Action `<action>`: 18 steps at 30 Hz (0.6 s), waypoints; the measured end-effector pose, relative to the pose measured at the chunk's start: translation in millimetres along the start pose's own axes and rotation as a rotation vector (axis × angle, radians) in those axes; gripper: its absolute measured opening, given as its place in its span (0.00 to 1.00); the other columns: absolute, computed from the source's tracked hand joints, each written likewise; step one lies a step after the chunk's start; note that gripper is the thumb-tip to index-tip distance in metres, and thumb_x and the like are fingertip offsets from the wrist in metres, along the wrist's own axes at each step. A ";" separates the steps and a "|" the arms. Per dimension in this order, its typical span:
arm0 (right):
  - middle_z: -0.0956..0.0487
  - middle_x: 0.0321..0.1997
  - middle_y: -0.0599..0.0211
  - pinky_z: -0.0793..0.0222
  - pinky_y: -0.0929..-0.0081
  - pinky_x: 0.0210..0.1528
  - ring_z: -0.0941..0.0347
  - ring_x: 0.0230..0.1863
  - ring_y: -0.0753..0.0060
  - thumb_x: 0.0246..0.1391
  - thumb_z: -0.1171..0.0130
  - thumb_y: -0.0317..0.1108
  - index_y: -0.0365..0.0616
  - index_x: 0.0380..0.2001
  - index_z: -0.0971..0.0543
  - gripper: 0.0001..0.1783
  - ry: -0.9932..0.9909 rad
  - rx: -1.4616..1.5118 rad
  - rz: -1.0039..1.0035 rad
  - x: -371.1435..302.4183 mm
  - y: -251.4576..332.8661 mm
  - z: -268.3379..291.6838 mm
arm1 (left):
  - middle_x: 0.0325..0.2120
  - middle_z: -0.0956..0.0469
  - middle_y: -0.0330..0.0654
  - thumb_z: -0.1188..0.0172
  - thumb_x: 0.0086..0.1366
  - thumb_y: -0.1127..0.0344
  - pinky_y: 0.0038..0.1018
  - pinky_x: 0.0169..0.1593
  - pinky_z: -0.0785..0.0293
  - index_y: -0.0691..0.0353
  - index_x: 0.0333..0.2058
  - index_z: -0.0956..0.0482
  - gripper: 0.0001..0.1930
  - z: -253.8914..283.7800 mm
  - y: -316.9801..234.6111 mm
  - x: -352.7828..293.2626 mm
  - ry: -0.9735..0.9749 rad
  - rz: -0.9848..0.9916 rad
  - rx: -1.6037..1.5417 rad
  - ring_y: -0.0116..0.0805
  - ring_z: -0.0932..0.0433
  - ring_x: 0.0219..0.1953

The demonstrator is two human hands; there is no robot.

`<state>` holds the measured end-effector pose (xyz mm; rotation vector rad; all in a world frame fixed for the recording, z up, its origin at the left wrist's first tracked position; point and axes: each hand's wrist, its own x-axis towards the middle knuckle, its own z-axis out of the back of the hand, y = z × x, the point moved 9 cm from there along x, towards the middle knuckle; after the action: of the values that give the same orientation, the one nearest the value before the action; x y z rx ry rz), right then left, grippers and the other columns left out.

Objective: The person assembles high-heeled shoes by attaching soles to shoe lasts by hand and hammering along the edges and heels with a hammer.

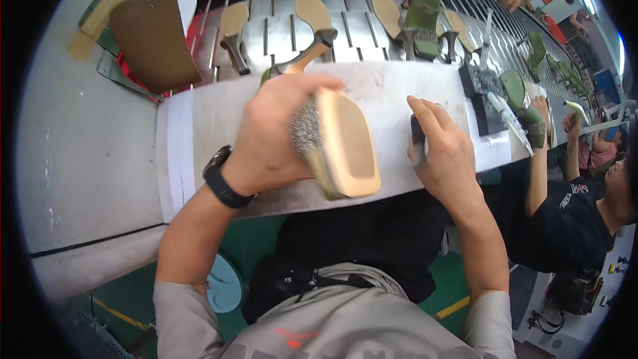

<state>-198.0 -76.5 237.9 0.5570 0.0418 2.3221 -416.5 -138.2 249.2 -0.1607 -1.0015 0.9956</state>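
Note:
My left hand (267, 126), with a black watch on its wrist, is wrapped round a high-heeled shoe (355, 143) above the near worktop. The shoe's tan sole faces up, its toe end points toward me, and a glittery grey band and some green show at its side. The heel sticks out beyond my hand toward the slatted line. To the right, my right hand (446, 153) is closed round a small dark object (418, 138) with a greyish lower end. Most of that object is hidden by my fingers, so its kind is unclear. The two hands are apart.
Beyond the worktop (392, 86) runs a slatted conveyor (279, 33) with several heeled shoes, including a green one (423, 16). A brown board (153, 36) stands at left. At right are a black block (483, 96), a brush-like tool (508, 119), and a co-worker (565, 219) beside a green shoe.

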 end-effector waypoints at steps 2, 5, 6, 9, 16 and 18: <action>0.21 0.61 0.41 0.23 0.54 0.58 0.19 0.55 0.41 0.43 0.27 0.24 0.39 0.63 0.22 0.39 0.030 -0.116 -0.022 3.2 11.1 4.0 | 0.51 0.15 0.46 0.24 0.61 0.48 0.38 0.58 0.19 0.62 0.58 0.21 0.33 44.1 21.0 2.1 -0.311 0.142 -0.523 0.39 0.15 0.52; 0.34 0.77 0.41 0.42 0.36 0.74 0.35 0.76 0.38 0.38 0.20 0.36 0.50 0.71 0.26 0.51 -0.159 0.262 0.298 8.5 61.1 9.0 | 0.51 0.15 0.44 0.51 0.78 0.33 0.39 0.58 0.16 0.64 0.59 0.22 0.36 44.4 54.2 8.3 -0.443 0.534 -1.418 0.38 0.14 0.50; 0.34 0.77 0.41 0.42 0.33 0.74 0.36 0.77 0.39 0.40 0.21 0.36 0.55 0.74 0.29 0.53 -0.168 0.314 0.337 18.2 75.0 2.9 | 0.50 0.15 0.44 0.56 0.76 0.27 0.41 0.58 0.15 0.64 0.59 0.22 0.41 38.3 59.9 8.6 -0.469 0.669 -1.439 0.38 0.13 0.49; 0.24 0.67 0.41 0.32 0.44 0.69 0.23 0.63 0.38 0.46 0.23 0.37 0.38 0.74 0.32 0.51 -0.403 0.422 0.491 54.0 91.5 -19.7 | 0.55 0.18 0.44 0.58 0.80 0.31 0.40 0.60 0.19 0.62 0.62 0.25 0.37 24.0 57.7 24.2 -0.426 0.611 -1.453 0.36 0.16 0.55; 0.15 0.51 0.47 0.22 0.65 0.54 0.16 0.49 0.52 0.53 0.28 0.39 0.31 0.70 0.32 0.45 -0.239 1.176 -0.252 195.5 70.0 -84.1 | 0.53 0.17 0.44 0.47 0.81 0.48 0.25 0.53 0.25 0.65 0.62 0.24 0.25 -6.1 122.1 -24.6 -0.488 0.831 -0.754 0.32 0.17 0.51; 0.14 0.48 0.46 0.22 0.61 0.54 0.16 0.48 0.51 0.53 0.28 0.42 0.33 0.69 0.31 0.44 -0.153 1.060 -0.416 222.9 49.5 -130.6 | 0.50 0.15 0.45 0.42 0.80 0.54 0.26 0.52 0.23 0.66 0.60 0.22 0.22 -22.6 125.5 -27.6 -0.406 0.795 -0.697 0.32 0.16 0.49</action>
<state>-425.0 54.3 213.7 1.0949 1.2334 1.6935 -482.1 -80.5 152.2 -1.0279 -1.6976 1.3780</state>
